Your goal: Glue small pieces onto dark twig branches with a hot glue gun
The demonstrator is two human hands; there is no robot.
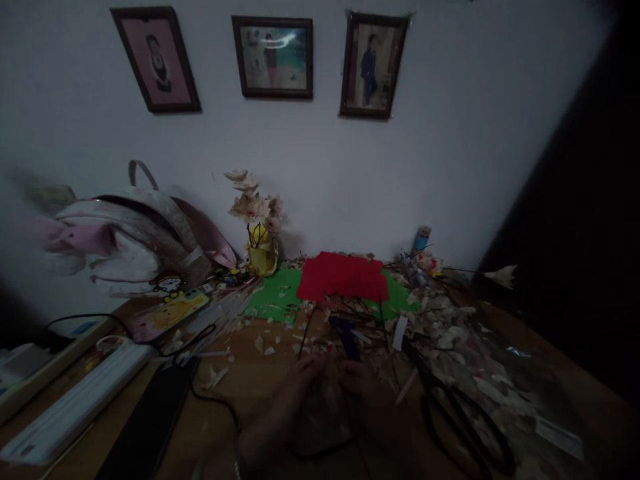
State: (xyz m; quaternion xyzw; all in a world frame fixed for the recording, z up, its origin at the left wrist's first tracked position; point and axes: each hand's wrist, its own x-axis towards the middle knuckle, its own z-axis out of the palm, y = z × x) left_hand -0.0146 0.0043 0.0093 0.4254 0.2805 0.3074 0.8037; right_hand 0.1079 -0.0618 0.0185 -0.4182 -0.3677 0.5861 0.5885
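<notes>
**Gripping dim bundle over littered table**

Holding bundle (320, 417) low over near table edge, between left hand (303, 383) and right hand (357, 387). Clenching fingers (313, 365) of both hands around it, no release showing; exact contact lost in shadow, material too dark to call. Looping black wire (320, 455) just below bundle.

Lying just ahead of right hand: blue tool (346, 337), partly shadowed, type unclear. Resting right of right hand, near but not touching: black-handled scissors (463, 427), on top of pale paper scraps (440, 353) and thin dark stems (306, 337) spreading across wooden table (240, 373). Showing clear plastic sheet (505, 387) under scraps at right.

Lying left of hands: black slab (147, 420), long white box (75, 403), black cable (215, 400) running between slab and hands.

Further on, overlapping near wall: red paper (343, 277) sitting on green paper (273, 297). Standing left of them: yellow vase (261, 252) holding pale paper flowers (253, 203). Slumping against wall at far left: pink-and-white backpack (125, 247). Standing at far right of table: blue can (423, 239), with single pale bloom (500, 275) sticking out beyond it. Hanging highest on wall (450, 167): three framed photos (275, 58).
</notes>
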